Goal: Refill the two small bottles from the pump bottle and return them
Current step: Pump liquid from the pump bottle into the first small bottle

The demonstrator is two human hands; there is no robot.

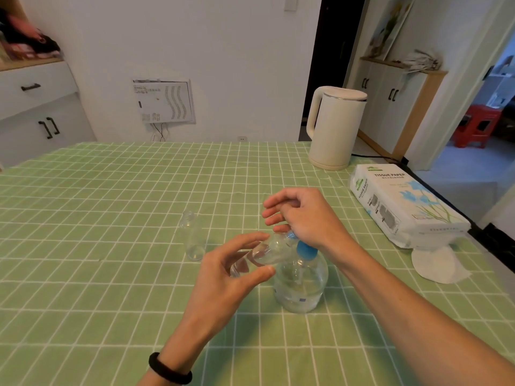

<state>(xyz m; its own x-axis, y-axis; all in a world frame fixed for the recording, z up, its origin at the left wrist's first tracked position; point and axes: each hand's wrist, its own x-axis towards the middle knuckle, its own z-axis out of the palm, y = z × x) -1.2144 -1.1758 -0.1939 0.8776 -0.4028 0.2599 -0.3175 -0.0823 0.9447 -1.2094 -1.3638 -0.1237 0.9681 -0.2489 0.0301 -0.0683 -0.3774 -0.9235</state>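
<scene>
A clear pump bottle (301, 285) with a blue pump head stands on the green checked tablecloth near the middle. My right hand (303, 218) rests on top of the pump head, fingers loosely spread. My left hand (231, 271) holds a small clear bottle (262, 253) tilted, its mouth up against the blue nozzle. A second small clear bottle (192, 238) stands upright and uncapped on the cloth to the left, apart from both hands.
A white electric kettle (334, 126) stands at the back right with its cord trailing off. A pack of tissue paper (404, 201) lies at the right edge, with a loose white pad (437, 263) beside it. Cabinets line the walls.
</scene>
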